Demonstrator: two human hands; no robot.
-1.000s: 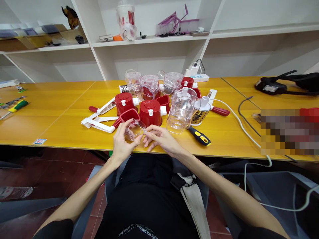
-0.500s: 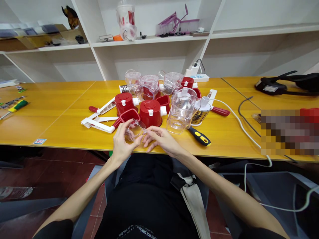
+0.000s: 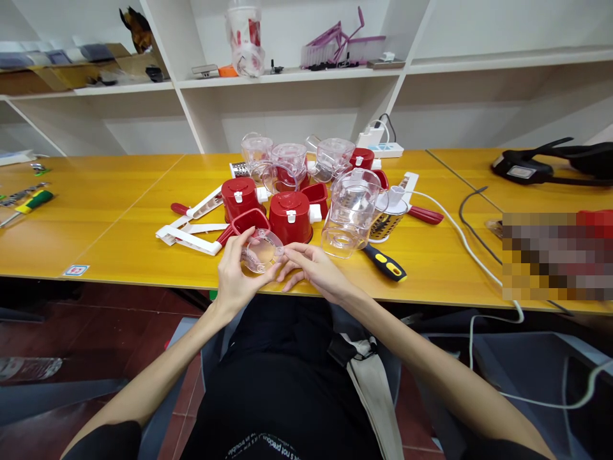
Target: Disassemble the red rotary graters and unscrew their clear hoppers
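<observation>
My left hand (image 3: 238, 271) grips a clear round plastic piece (image 3: 262, 250) by its rim, thumb at the near side and fingers at the far side, just above the front part of the table. At that piece's right edge, my right hand (image 3: 311, 268) pinches a small tab with thumb and forefinger; its other fingers curl loosely below. Right behind the hands stand a red plastic housing (image 3: 290, 217) with a white latch and a red hopper (image 3: 249, 220) with white folding arms (image 3: 189, 237). A clear plastic container (image 3: 352, 211) is to the right.
A black-and-yellow screwdriver handle (image 3: 387, 263) lies beside the clear container, near a perforated metal drum (image 3: 383, 227). More clear containers (image 3: 335, 156) and red housings are grouped behind. A white cable (image 3: 460, 233) runs rightward over the table edge. A green-handled screwdriver (image 3: 36, 201) lies far left.
The clear round piece has tilted a little, so more of its face shows toward me. Both hands keep nearly the same place and grip.
</observation>
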